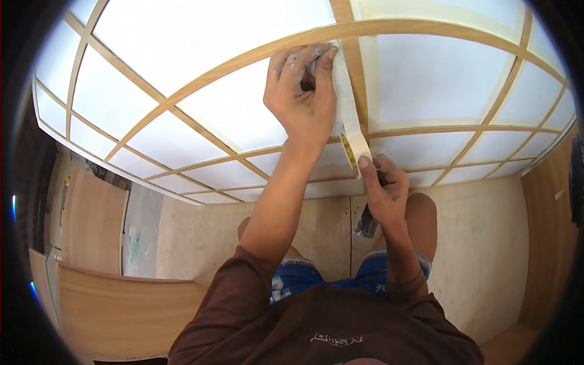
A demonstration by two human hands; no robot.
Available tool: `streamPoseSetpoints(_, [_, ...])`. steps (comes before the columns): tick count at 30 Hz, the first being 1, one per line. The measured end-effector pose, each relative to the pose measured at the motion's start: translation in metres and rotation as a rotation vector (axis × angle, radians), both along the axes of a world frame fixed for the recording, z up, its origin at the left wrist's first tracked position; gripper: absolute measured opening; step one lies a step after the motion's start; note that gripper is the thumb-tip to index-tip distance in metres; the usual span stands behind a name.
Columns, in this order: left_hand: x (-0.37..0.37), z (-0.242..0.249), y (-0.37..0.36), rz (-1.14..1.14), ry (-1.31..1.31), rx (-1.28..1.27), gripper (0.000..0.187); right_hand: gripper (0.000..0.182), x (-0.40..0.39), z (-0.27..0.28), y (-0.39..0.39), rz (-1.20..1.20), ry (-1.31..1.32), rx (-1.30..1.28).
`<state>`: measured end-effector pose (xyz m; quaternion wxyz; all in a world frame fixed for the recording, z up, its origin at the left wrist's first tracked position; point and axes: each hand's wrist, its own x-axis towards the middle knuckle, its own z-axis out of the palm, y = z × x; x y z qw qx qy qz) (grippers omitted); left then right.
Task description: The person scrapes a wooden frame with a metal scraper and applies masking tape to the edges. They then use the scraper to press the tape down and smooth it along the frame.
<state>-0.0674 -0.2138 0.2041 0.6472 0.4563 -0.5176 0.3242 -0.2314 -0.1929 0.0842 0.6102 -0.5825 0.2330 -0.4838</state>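
Observation:
A strip of cream masking tape point(347, 91) stretches down along a wooden bar point(354, 79) of a white-panelled wooden lattice point(426, 79). Its upper end is pinched between the thumb and fingers of my left hand point(301, 91), right where the upright bar meets a crosswise one. Paint or filler spots mark those fingers. Lower down, my right hand point(386, 188) is closed on the masking tape roll point(349, 152), thumb on the edge and yellow inner core showing. A dark flat blade point(366, 225) shows just below my right hand, its upper part hidden.
Beneath the lattice is a pale plywood surface point(480, 243) with a seam down the middle. Wooden boards point(128, 310) are at the lower left, and a brown wooden panel point(550, 225) stands at the right. My knees are close under the lattice's lower edge.

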Motion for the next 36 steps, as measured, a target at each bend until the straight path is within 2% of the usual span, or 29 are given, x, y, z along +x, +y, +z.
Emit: streamPoseSetpoints(36, [0.001,-0.003,-0.012,0.028,-0.042,-0.106,0.013,0.031,0.014,0.002,0.0,-0.006,0.005,-0.038])
